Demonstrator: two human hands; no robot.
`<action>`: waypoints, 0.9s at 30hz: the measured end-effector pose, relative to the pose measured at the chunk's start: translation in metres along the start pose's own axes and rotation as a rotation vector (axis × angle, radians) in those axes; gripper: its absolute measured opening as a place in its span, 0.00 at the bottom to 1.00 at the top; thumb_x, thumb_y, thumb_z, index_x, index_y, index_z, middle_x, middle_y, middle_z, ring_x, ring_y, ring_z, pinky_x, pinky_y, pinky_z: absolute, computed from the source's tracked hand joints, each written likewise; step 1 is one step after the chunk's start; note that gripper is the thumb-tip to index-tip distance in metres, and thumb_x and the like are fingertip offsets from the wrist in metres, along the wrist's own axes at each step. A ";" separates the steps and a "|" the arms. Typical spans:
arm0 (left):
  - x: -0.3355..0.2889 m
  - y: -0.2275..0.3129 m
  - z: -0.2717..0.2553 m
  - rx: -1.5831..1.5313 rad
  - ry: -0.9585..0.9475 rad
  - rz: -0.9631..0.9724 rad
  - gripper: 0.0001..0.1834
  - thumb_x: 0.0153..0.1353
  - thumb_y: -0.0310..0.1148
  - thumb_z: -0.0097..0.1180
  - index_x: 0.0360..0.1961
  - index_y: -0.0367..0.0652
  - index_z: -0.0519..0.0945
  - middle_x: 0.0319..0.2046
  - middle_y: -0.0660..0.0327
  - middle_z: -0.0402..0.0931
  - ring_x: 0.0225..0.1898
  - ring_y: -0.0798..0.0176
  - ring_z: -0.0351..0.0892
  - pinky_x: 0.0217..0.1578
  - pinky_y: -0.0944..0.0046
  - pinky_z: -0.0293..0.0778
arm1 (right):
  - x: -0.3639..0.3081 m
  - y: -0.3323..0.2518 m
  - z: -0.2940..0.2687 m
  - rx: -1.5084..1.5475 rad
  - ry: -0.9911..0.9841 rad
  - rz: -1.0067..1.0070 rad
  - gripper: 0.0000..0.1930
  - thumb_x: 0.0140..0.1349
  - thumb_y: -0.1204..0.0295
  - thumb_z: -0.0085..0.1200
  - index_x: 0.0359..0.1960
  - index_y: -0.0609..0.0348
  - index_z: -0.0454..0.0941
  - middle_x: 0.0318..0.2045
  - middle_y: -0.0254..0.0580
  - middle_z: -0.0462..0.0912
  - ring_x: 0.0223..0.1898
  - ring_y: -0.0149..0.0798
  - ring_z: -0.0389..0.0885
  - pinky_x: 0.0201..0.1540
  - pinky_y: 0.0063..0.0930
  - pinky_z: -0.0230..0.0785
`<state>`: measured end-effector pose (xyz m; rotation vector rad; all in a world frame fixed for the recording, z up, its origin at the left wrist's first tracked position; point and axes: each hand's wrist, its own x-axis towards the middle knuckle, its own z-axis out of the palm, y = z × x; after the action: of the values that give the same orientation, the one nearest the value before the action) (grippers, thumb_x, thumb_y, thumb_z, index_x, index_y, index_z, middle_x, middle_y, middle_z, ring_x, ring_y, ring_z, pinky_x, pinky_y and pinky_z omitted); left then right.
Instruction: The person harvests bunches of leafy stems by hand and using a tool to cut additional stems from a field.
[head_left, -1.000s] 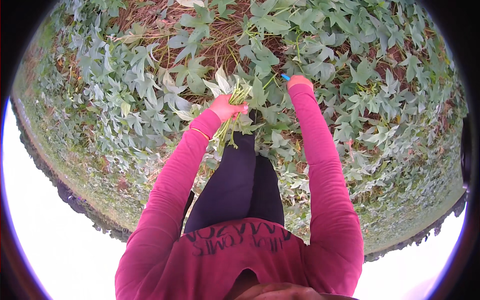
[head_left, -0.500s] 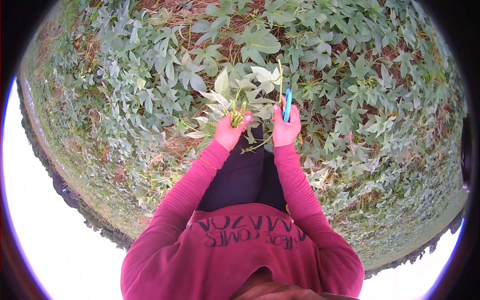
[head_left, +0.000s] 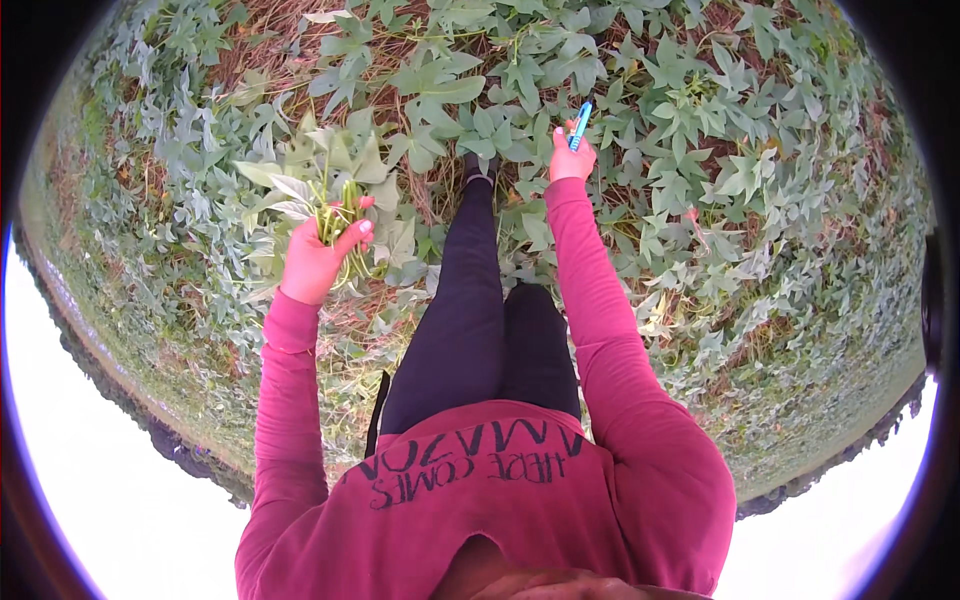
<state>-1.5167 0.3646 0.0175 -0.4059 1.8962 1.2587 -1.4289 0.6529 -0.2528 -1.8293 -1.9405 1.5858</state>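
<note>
My left hand is closed round the stems of a bunch of leafy vine cuttings, held out to the left of my legs. Pale green leaves fan out past the fingers, while the cut stems stick up beside my thumb. Farther forward, to the right of my outstretched leg, my right hand grips a slim blue utility knife. The knife points up and away from me; its blade is too small to make out. Low green vines lie just beyond the right hand.
Dense leafy vines cover the ground on both sides, with dry brown stalks showing between them. My dark-trousered leg stretches forward among the leaves. A line of trees edges the field at the lower left.
My left hand has swung left with the bunch, away from my right hand. My right hand has reached forward with the knife. The long stem beside the knife no longer shows there.
</note>
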 end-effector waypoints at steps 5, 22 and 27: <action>0.118 -0.016 0.097 0.009 -0.315 -0.180 0.17 0.63 0.24 0.59 0.53 0.35 0.77 0.42 0.57 0.83 0.32 0.72 0.78 0.33 0.68 0.76 | 0.065 0.058 -0.022 0.363 -0.050 0.250 0.11 0.62 0.73 0.60 0.46 0.62 0.81 0.36 0.40 0.82 0.30 0.29 0.78 0.34 0.22 0.70; 0.227 0.071 0.270 0.170 -0.724 -0.456 0.16 0.59 0.28 0.66 0.48 0.40 0.80 0.37 0.60 0.84 0.29 0.72 0.77 0.31 0.68 0.77 | 0.081 -0.029 -0.206 -0.369 0.066 0.112 0.26 0.63 0.45 0.54 0.42 0.58 0.84 0.26 0.46 0.84 0.31 0.46 0.84 0.36 0.39 0.73; 0.208 0.070 0.272 0.293 -0.876 -0.448 0.16 0.58 0.27 0.66 0.47 0.37 0.80 0.38 0.60 0.83 0.30 0.72 0.78 0.30 0.68 0.76 | 0.156 0.021 -0.200 -0.882 -0.033 0.245 0.25 0.61 0.47 0.56 0.45 0.58 0.82 0.33 0.48 0.86 0.37 0.46 0.86 0.39 0.38 0.77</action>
<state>-1.5698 0.6684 -0.1471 -0.0762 1.1187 0.6657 -1.3357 0.8899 -0.2618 -2.3786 -2.7978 0.8036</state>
